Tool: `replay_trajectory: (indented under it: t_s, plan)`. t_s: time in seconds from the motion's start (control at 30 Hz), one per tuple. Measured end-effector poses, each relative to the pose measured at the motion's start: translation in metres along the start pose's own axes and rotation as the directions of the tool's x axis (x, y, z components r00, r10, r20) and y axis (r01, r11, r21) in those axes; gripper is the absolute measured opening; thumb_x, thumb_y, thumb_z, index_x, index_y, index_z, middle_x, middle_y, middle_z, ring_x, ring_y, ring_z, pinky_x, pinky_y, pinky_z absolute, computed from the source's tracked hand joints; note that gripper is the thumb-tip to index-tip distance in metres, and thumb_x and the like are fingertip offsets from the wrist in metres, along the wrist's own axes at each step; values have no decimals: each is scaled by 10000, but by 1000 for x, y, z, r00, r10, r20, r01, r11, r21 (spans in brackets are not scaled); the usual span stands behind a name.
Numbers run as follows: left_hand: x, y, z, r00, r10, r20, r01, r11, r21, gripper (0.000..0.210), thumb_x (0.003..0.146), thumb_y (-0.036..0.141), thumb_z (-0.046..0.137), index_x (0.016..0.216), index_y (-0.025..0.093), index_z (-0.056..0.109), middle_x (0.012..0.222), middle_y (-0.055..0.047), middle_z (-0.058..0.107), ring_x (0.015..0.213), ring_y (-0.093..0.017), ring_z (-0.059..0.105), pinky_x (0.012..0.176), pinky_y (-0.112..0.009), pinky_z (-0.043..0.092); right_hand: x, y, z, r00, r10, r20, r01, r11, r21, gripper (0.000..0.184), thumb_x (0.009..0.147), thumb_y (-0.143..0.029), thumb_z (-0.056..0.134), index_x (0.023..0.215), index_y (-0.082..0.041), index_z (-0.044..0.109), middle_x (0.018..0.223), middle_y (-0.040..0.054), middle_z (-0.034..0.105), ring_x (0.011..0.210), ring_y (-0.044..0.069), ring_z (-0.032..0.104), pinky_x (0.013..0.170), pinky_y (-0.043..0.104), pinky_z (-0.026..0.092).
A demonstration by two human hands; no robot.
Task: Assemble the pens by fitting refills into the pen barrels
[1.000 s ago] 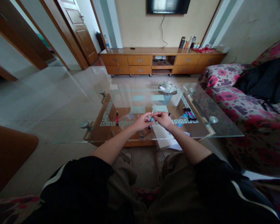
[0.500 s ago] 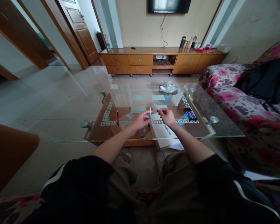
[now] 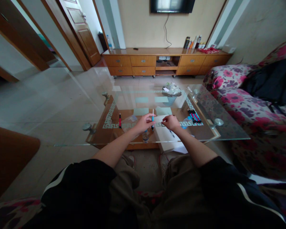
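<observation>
My left hand [image 3: 145, 122] holds a blue and black pen [image 3: 153, 122] upright between thumb and fingers, its thin pale upper end pointing up. To its right, my right hand [image 3: 171, 122] hovers above the glass table with fingertips pinched together; anything between them is too small to make out. A red and black pen [image 3: 120, 121] lies on the glass to the left. Several pens [image 3: 194, 116] in blue, red and black lie side by side on the right part of the table.
The glass coffee table [image 3: 228, 135] has metal supports at its corners. Below the glass are a white box [image 3: 166, 145], a bottle [image 3: 145, 136] and a filled wastebasket [image 3: 171, 100] beyond. A flowered sofa [image 3: 231, 98] stands at the right, a low cabinet [image 3: 143, 60] behind.
My right hand has moved slightly down, its fingertips now lower beside the pen. My left hand keeps the pen upright in nearly the same place.
</observation>
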State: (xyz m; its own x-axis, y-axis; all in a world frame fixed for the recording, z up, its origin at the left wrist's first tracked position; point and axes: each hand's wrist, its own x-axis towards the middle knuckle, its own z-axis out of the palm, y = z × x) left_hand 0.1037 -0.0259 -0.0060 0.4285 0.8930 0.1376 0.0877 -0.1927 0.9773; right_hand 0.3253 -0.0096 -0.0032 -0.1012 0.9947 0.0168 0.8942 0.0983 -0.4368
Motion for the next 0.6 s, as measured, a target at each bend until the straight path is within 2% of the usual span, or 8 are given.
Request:
replay_trajectory:
  t_s: [0.6]
  plan:
    - [1,-1,1,1000,11,16,-11,1000,2,468,797,343,731,1188,140,571,764,-25,676,667,-140,648,630,-231,493,-2,-2,0,999,40,18,-40,999,18,169,721,-335,776,845,-221,785,851,85,742,809,222,666,755,312,485]
